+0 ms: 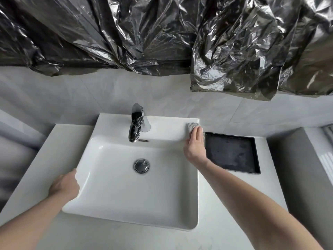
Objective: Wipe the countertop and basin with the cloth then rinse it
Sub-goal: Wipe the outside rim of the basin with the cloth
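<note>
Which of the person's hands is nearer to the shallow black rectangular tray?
Right. The right hand presses the grey cloth right beside the shallow black rectangular tray; the left hand grips the white basin's far-side rim.

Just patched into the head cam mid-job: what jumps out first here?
Crumpled black plastic sheeting hangs across the whole wall above. Below it, the white basin fills the centre, with the chrome faucet at its back. The right hand presses a cloth on the basin's back right corner, beside a black tray.
</note>
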The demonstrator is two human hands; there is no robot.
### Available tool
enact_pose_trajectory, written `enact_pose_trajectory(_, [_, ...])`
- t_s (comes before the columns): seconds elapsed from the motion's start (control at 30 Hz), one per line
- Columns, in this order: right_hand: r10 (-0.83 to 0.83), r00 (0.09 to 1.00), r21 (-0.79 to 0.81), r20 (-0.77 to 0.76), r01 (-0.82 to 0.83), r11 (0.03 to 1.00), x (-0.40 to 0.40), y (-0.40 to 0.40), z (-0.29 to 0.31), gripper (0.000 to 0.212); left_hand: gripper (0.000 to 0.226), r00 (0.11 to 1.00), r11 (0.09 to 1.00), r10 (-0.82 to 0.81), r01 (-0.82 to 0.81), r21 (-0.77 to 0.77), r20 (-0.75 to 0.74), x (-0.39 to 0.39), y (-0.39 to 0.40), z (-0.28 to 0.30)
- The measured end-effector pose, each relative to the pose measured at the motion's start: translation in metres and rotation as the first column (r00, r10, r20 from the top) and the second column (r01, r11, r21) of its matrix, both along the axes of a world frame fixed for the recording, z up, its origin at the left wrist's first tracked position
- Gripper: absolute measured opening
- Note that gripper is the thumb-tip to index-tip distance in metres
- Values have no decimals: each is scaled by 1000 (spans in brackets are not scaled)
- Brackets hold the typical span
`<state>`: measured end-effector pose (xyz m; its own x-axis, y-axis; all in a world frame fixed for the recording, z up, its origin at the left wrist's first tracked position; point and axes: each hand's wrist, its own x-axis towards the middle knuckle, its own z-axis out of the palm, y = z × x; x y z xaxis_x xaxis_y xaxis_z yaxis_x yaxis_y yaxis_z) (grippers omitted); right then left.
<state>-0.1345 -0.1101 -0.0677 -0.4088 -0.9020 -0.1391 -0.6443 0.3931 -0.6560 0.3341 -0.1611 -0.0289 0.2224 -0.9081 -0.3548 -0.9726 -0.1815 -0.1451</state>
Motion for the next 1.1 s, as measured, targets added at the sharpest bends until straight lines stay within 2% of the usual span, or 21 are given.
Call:
enact_pose_trajectory(0.07, [29, 976, 118, -217, -4, 993, 7, -16, -3, 78, 68, 1000, 1000, 7, -7, -12, 9, -2, 0, -2])
enact_pose_trajectory(0.17, [94, 935, 210, -341, -22, 977, 24, -30, 0, 77, 69, 1000, 1000, 3, -3, -16, 31, -2, 0, -5])
enact_pose_trajectory(0.33, [418, 837, 226, -352, -357, 906, 94, -52, 6, 73, 71, 999, 999, -6, 8, -34, 47, 2, -1, -9])
enact_pose_trajectory(0.43, [479, 800, 266, -361, -404, 875, 113, -57, 9, 72, 72, 999, 999, -1, 2, -32, 42, 3, 0, -10])
enact_pose_trajectory(0.53, [514, 754, 234, -409, -458, 858, 84, -51, 9, 71, 74, 1000, 999, 3, -2, -34, 14, 5, 1, -11])
enact_pose_trajectory(0.57, [508, 750, 227, -424, -455, 861, 69, -49, 8, 70, 75, 1000, 999, 9, -9, -35, 3, 5, 3, -12])
enact_pose_trajectory(0.7, [336, 849, 179, -407, -286, 941, 5, -44, 8, 66, 79, 996, 998, 35, -39, -49, -82, 10, 9, -12])
enact_pose_trajectory(0.8, [305, 858, 196, -413, -243, 950, -13, -35, 7, 66, 83, 977, 996, 75, -85, -42, -201, 14, 15, -16])
enact_pose_trajectory(0.97, [119, 918, 53, -379, -106, 993, 20, -31, -1, 63, 85, 932, 990, 83, -118, -80, -353, 19, 25, -21])
enact_pose_trajectory(1.1, [186, 921, -39, -342, -212, 977, 59, -21, -5, 75, 85, 906, 987, 72, -124, -99, -417, 23, 31, -25])
